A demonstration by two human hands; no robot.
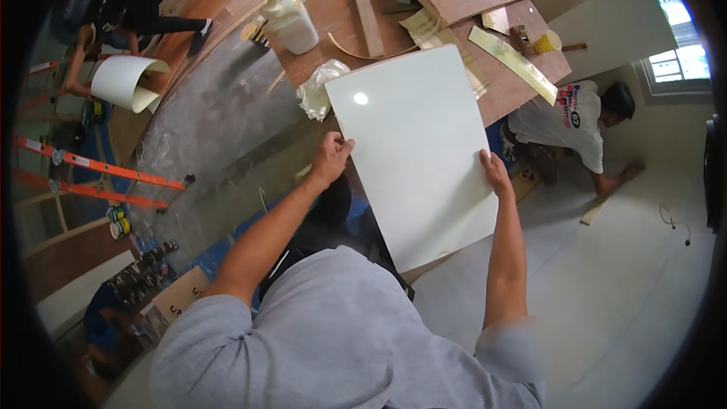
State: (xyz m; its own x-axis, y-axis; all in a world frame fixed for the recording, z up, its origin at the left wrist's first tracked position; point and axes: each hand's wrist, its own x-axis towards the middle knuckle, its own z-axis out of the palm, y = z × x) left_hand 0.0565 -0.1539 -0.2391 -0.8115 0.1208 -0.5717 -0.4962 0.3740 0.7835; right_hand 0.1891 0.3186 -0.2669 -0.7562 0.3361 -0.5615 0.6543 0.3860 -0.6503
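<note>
A glossy white rectangular panel (424,159) is held in front of my body, with its far end over the wooden worktable (333,15). My left hand (331,159) grips its left edge, fingers curled at the rim. Along the opposite edge, my right hand (496,174) is closed on the panel, some fingers hidden beneath it. A bright light spot reflects near the panel's far left corner. Just beyond that corner lies a crumpled white plastic bag (321,89).
A plastic jug (289,24), a yellow cup (547,42) and a curved strip (515,64) sit on the worktable. One person (572,125) crouches at right; another (125,7) handles a rolled white sheet (125,82) at upper left. An orange ladder (113,170) lies left.
</note>
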